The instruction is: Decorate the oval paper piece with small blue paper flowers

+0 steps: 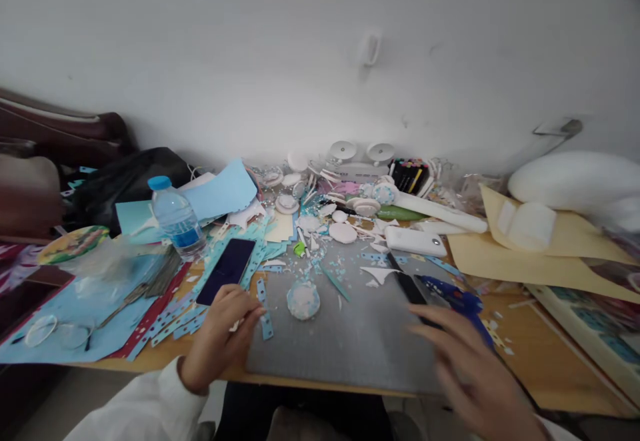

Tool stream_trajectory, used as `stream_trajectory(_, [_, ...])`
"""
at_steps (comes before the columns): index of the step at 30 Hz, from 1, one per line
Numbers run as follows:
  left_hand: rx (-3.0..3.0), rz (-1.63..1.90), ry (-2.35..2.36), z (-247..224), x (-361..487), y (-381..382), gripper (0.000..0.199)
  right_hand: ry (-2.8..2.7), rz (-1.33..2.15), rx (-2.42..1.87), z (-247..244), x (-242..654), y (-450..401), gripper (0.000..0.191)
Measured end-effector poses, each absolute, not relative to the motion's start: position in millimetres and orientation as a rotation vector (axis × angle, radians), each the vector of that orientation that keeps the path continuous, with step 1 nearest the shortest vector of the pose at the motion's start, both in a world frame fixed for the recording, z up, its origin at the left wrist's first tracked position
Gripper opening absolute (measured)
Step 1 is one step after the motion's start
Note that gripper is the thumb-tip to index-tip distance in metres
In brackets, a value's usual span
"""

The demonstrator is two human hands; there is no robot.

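My left hand (pixel 223 334) is at the grey mat's left edge, fingers curled together around a small whitish bit I cannot make out. Blurred by motion, my right hand (pixel 470 367) is at the mat's right side, fingers apart, close to the end of a black-handled tool (pixel 410 287). Between the hands, a round white and light-blue piece (pixel 303 299) lies on the grey mat (pixel 345 354). A thin teal stick (pixel 336 284) and a torn white scrap (pixel 379 273) lie beyond it. A dark phone (pixel 227 271) rests just past my left hand.
A water bottle (pixel 176 219) stands at the left, near glasses (pixel 57 333) on blue sheets. White discs (pixel 343 232) and scraps crowd the back by the wall. A white device (pixel 416 241), a blue tool (pixel 455 295) and tan sheets (pixel 535 271) are at the right.
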State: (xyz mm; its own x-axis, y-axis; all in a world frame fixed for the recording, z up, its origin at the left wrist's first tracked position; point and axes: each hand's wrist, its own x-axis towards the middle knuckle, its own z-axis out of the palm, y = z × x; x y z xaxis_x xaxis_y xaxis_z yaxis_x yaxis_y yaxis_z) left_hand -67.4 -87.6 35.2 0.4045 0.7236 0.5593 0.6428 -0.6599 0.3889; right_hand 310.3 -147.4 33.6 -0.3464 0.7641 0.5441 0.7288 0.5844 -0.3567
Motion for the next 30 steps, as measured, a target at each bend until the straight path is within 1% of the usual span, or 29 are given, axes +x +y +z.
stream_trajectory(3, [2.388, 1.127, 1.309, 36.0, -73.6, -95.4, 0.040, -1.799, -0.080, -1.550, 44.0, 383.3, -179.8, 0.030])
stream_trajectory(5, [2.262, 1.109, 1.346, 38.8, -73.6, -99.2, 0.045, -1.612, -0.098, -1.743, 39.5, 428.6, -189.0, 0.025])
stream_trajectory(7, [2.153, 1.070, 1.372, 44.2, -71.3, -101.7, 0.044, -1.559, 0.048, -1.850, 28.2, 462.1, -189.7, 0.023])
stream_trajectory(9, [2.102, 1.048, 1.377, 51.2, -67.9, -102.6, 0.042, -1.526, 0.251, -1.856, 15.0, 479.8, -183.3, 0.023])
stream_trajectory(12, [2.120, 1.063, 1.346, 59.8, -62.6, -101.4, 0.038, -1.535, 0.467, -1.802, -0.2, 482.4, -164.5, 0.028])
stream_trajectory(14, [2.150, 1.062, 1.313, 61.4, -60.4, -99.5, 0.034, -1.613, 0.506, -1.798, -6.5, 478.1, -149.7, 0.029])
stream_trajectory(18, [2.197, 1.001, 1.260, 55.1, -62.0, -95.6, 0.025, -1.734, 0.406, -1.812, -19.9, 478.7, -124.8, 0.016])
stream_trajectory(23, [2.165, 0.906, 1.252, 44.7, -69.1, -92.0, 0.023, -1.682, 0.315, -1.887, -32.4, 488.2, -109.2, 0.012])
stream_trajectory(26, [2.139, 0.893, 1.225, 41.5, -70.6, -89.1, 0.022, -1.651, 0.284, -1.940, -29.1, 489.5, -110.1, 0.014])
stream_trajectory(30, [2.105, 0.873, 1.197, 40.3, -70.2, -85.3, 0.021, -1.501, 0.172, -1.987, -25.9, 504.5, -120.9, 0.023])
